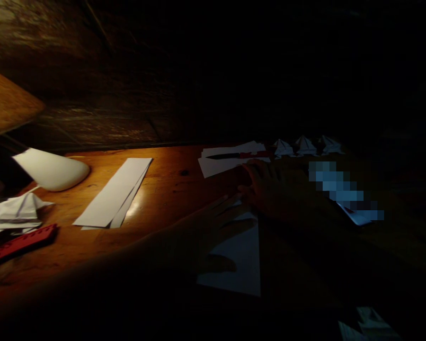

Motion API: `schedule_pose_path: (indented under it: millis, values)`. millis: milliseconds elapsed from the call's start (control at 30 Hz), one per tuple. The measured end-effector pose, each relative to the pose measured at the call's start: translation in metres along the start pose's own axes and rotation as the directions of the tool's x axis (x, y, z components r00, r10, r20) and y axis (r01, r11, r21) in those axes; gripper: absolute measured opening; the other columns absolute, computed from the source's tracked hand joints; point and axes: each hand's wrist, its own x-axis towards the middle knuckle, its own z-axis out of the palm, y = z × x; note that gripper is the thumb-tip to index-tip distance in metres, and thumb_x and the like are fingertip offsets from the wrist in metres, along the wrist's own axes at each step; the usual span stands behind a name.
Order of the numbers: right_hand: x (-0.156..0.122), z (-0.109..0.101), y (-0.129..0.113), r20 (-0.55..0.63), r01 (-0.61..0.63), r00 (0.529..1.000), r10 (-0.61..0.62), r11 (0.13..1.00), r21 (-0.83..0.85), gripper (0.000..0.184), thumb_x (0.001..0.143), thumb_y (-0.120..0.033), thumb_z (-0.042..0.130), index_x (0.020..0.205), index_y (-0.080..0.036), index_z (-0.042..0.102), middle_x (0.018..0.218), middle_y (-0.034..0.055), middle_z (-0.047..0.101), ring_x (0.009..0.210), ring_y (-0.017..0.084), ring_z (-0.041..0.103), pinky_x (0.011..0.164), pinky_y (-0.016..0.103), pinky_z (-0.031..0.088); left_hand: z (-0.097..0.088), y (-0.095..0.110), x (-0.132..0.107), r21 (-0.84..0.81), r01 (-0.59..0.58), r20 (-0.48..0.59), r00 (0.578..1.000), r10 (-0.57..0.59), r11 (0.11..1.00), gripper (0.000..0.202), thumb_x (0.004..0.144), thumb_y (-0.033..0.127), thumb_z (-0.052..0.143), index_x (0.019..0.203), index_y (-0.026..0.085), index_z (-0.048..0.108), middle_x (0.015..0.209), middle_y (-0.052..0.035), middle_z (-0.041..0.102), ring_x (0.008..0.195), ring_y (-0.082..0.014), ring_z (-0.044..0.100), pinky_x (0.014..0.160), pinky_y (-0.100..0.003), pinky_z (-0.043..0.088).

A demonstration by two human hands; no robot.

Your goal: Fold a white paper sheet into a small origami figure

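A sheet of white paper point(243, 265) lies in shadow on the wooden table before me, one top corner folded or slanted. My left hand point(211, 229) rests flat across this sheet with its fingers spread. At the sheet's upper end is my right hand point(270, 189), thumb and fingers apart, the thumb touching or very near the paper's edge; darkness hides part of it. Just beyond the right hand, a knife point(230, 155) with a dark blade and red handle lies on several white paper pieces point(213, 168).
Two long paper strips point(115, 194) lie left of centre. Farther left are a lamp's white base point(53, 168), crumpled folded paper point(17, 213) and a red notched object point(21, 244). Three folded paper figures point(306, 147) stand at the back right, near a phone point(357, 217). More folded paper point(372, 327) sits bottom right.
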Motion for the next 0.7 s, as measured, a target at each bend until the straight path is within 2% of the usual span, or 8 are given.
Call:
schedule_pose_path:
  millis: [133,233,333,433,600,700]
  values:
    - [0.0,0.002,0.002,-0.023,0.012,1.0,-0.012,1.0,-0.023,0.059,0.099,-0.047,0.055,0.151,-0.021,0.044,0.154,0.0182,0.049,0.136,0.043,0.047,0.108,0.062,0.042,0.001,0.001,0.001,0.013,0.018,-0.029,0.999,-0.018,1.0,0.087,0.093,0.058,0.065,0.164,0.021,0.031,0.173,-0.0113,0.023,0.163,-0.0392,0.005,0.131,-0.063,0.013]
    - [0.0,0.002,0.001,-0.028,0.011,1.0,-0.012,0.999,-0.038,0.062,0.099,-0.048,0.057,0.153,-0.021,0.043,0.155,0.0188,0.048,0.135,0.043,0.048,0.107,0.062,0.043,0.0,0.001,-0.002,0.038,0.028,-0.014,1.0,-0.028,0.999,0.09,0.091,0.061,0.065,0.164,0.022,0.031,0.173,-0.0105,0.023,0.162,-0.0405,0.007,0.131,-0.062,0.015]
    - [-0.001,0.001,-0.002,-0.041,0.004,0.999,-0.006,0.999,-0.043,0.065,0.098,-0.047,0.059,0.155,-0.021,0.04,0.157,0.0193,0.046,0.137,0.042,0.047,0.109,0.061,0.043,-0.002,0.006,-0.014,0.045,0.025,0.017,1.0,-0.026,0.999,0.094,0.09,0.066,0.065,0.165,0.024,0.029,0.174,-0.0084,0.02,0.161,-0.0429,0.009,0.13,-0.061,0.016]
    - [-0.001,0.0,-0.004,-0.048,0.002,0.999,-0.005,0.998,-0.055,0.065,0.1,-0.046,0.057,0.156,-0.02,0.039,0.159,0.0205,0.044,0.141,0.043,0.044,0.112,0.061,0.041,-0.005,0.015,-0.029,0.029,0.096,0.002,0.995,-0.096,0.995,0.094,0.089,0.07,0.064,0.164,0.026,0.03,0.173,-0.0071,0.025,0.161,-0.042,0.014,0.13,-0.06,0.015]
    - [-0.002,0.001,-0.003,-0.033,-0.011,0.999,0.008,0.997,-0.073,0.066,0.1,-0.047,0.057,0.157,-0.02,0.038,0.16,0.022,0.043,0.142,0.045,0.043,0.11,0.064,0.041,-0.011,0.024,-0.044,0.016,0.115,-0.035,0.993,-0.115,0.993,0.086,0.088,0.073,0.063,0.159,0.03,0.039,0.17,-0.0084,0.032,0.156,-0.0427,0.026,0.121,-0.058,0.03]
    - [-0.002,0.001,-0.003,-0.031,-0.007,1.0,0.004,0.996,-0.087,0.065,0.101,-0.047,0.057,0.157,-0.019,0.038,0.16,0.022,0.042,0.143,0.044,0.042,0.112,0.063,0.04,-0.012,0.025,-0.051,0.013,0.122,-0.064,0.991,-0.121,0.992,0.082,0.087,0.072,0.063,0.155,0.03,0.044,0.167,-0.0098,0.038,0.151,-0.0415,0.035,0.118,-0.055,0.034]
